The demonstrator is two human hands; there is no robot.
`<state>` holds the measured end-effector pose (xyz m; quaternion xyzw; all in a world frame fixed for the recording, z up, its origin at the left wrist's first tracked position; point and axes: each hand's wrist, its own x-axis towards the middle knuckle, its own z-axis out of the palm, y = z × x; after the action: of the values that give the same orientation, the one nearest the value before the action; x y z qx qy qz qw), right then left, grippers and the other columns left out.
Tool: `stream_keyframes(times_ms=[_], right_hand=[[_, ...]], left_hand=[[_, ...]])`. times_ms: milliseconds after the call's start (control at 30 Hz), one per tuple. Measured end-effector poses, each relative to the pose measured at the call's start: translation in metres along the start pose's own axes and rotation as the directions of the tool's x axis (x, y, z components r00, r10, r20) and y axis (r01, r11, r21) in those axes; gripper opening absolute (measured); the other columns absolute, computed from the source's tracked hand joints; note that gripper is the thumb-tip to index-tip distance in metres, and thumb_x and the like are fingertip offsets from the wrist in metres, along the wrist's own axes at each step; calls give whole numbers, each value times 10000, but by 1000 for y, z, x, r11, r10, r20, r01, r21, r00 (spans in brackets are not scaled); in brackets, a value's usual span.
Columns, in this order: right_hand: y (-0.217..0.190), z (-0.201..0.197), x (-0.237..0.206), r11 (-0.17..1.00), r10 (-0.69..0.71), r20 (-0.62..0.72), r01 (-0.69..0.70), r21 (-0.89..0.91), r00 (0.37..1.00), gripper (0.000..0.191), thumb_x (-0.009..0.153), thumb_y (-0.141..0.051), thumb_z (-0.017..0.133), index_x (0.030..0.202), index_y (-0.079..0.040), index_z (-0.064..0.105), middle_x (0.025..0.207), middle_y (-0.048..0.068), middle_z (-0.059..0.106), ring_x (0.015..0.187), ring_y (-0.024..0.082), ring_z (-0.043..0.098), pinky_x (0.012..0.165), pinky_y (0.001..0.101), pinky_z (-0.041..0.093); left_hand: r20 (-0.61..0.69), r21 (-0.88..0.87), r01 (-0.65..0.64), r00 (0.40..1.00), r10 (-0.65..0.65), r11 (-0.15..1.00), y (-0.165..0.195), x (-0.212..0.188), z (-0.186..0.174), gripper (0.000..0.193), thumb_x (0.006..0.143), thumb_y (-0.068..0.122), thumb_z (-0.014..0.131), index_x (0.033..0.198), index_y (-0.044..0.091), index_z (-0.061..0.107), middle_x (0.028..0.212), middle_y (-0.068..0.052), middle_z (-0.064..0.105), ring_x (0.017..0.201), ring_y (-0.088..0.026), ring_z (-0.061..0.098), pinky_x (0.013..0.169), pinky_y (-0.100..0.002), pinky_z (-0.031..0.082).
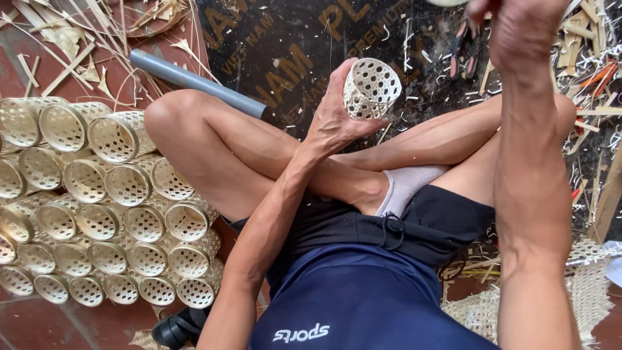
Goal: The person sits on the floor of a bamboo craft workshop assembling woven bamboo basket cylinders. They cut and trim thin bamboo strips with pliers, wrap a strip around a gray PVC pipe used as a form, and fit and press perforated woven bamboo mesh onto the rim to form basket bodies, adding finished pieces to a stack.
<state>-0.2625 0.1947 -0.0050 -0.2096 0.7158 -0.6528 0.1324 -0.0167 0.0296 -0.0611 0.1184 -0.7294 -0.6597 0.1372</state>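
Left hand (337, 116) curls around 1 small woven basket (370, 89), gripping its side; right hand (518, 29) raised, grip unclear.

floor (39, 321) | stacked woven baskets (97, 220) | grey pipe (194, 83) | bamboo strips (65, 39)

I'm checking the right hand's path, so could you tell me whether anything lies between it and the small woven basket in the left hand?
Nothing visible does. The left hand holds the small woven basket above the crossed legs; the right hand is raised off to the side, with only open air between them.
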Motion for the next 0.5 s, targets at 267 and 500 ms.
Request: stream_keyframes(times_ms=[267,500], right_hand=[[-34,-36,-83,801,198,96,-217,557,976,271,1139,-100,720,922,56,678,816,161,694,531,148,579,498,265,423],[-30,-41,-123,803,172,131,-217,555,976,197,1087,-156,727,1055,37,701,939,205,732,615,167,650,497,242,491]], left_hand=[[29,39,-17,999,16,999,-2,-10,4,1125,716,137,1000,1569,63,271,1427,-134,589,1337,-225,615,1153,-354,526],[122,-91,-20,992,31,996,-6,-17,4,1152,740,97,1001,1598,70,233,1479,-136,552,1399,-234,574,1206,-373,498]])
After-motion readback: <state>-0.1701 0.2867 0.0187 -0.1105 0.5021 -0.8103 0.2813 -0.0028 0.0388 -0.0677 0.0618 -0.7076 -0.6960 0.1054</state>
